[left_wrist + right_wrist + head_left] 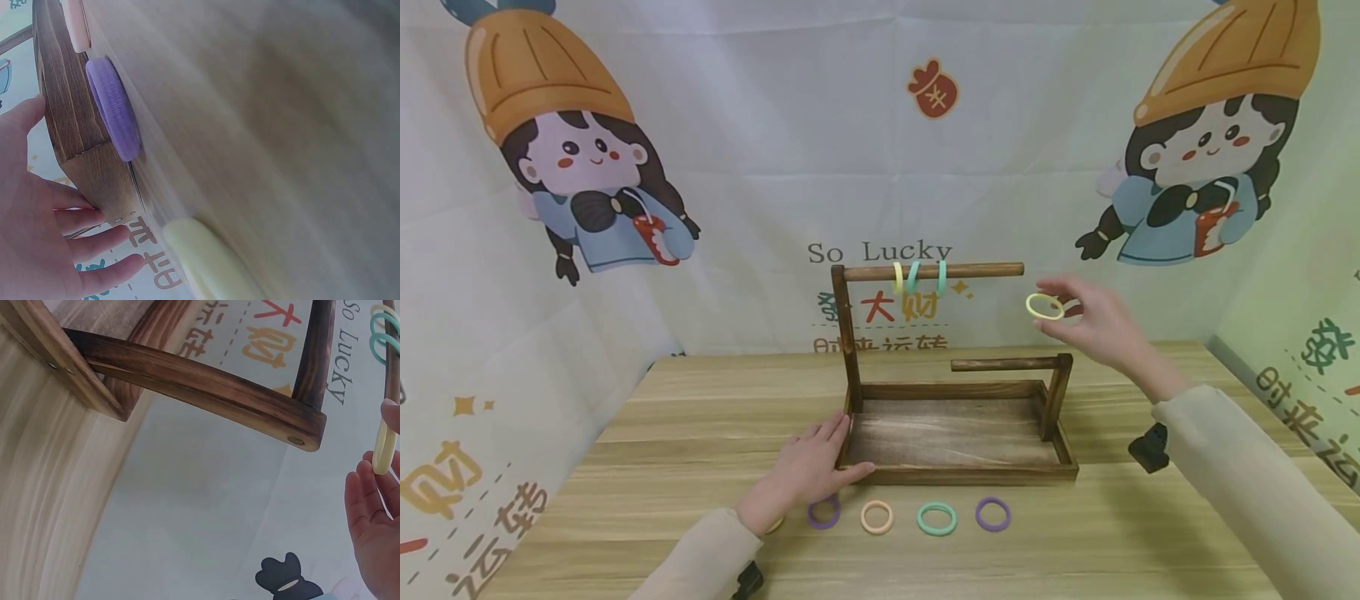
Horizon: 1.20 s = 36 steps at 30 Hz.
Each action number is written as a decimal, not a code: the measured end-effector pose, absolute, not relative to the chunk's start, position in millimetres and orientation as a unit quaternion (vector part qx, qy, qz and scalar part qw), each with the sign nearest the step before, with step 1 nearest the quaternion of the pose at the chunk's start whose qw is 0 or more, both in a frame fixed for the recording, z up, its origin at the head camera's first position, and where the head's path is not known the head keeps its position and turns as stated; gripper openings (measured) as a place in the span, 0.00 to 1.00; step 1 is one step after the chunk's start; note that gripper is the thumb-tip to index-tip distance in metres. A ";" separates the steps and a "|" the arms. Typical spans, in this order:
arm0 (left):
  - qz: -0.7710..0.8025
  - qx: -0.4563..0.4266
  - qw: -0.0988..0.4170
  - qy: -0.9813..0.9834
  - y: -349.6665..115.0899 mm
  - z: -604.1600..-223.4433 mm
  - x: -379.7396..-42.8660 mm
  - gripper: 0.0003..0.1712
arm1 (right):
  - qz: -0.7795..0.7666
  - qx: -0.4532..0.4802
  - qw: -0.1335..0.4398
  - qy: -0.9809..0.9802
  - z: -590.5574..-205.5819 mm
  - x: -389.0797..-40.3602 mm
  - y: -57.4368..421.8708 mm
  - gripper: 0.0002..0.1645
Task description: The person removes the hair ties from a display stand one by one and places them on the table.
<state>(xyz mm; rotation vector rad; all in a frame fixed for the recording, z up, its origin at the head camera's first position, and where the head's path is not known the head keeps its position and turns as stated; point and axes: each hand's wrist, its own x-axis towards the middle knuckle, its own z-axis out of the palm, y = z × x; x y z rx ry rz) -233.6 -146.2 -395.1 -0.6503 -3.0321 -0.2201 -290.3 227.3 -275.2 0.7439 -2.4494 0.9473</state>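
Observation:
My right hand (1093, 321) pinches a pale yellow ring (382, 450) between thumb and fingers. It is in the air just right of the free end of the upper bar (985, 271) on a dark wooden rack. One yellow ring (898, 279) and two green rings (942, 279) hang from that bar. My left hand (805, 467), fingers extended, rests at the left front corner of the rack's tray base (962, 476), its thumb along the front wall. Near this hand lie a purple ring (112, 109) and a yellow ring (206, 259), partly hidden in the head view.
A lower bar (1000, 365) points left from a short post (1057, 400) on the tray's right side. In front of the tray, a peach ring (877, 532), a green ring (937, 533) and another purple ring (993, 529) lie on the wooden table (700, 417). Behind hangs a printed cloth (760, 167).

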 end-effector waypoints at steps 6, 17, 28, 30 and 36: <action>-0.073 -0.204 0.013 -0.976 -145.8 -395.3 -234.2 0.53 | 0.331 0.280 0.200 -0.878 -285.9 -282.0 227.3 0.28; -0.071 -0.205 0.009 -0.976 -145.2 -393.1 -232.3 0.52 | 0.314 0.315 0.210 -0.871 -301.7 -268.8 224.8 0.28; -0.072 -0.204 0.009 -0.976 -146.0 -394.0 -233.6 0.53 | 0.308 0.322 0.212 -0.870 -314.5 -253.9 222.3 0.28; -0.071 -0.204 0.008 -0.976 -146.3 -394.5 -233.8 0.53 | 0.311 0.325 0.212 -0.868 -316.6 -251.4 222.4 0.28; -0.063 -0.202 0.006 -0.977 -146.4 -394.9 -233.8 0.53 | 0.308 0.350 0.210 -0.859 -327.4 -245.9 221.8 0.29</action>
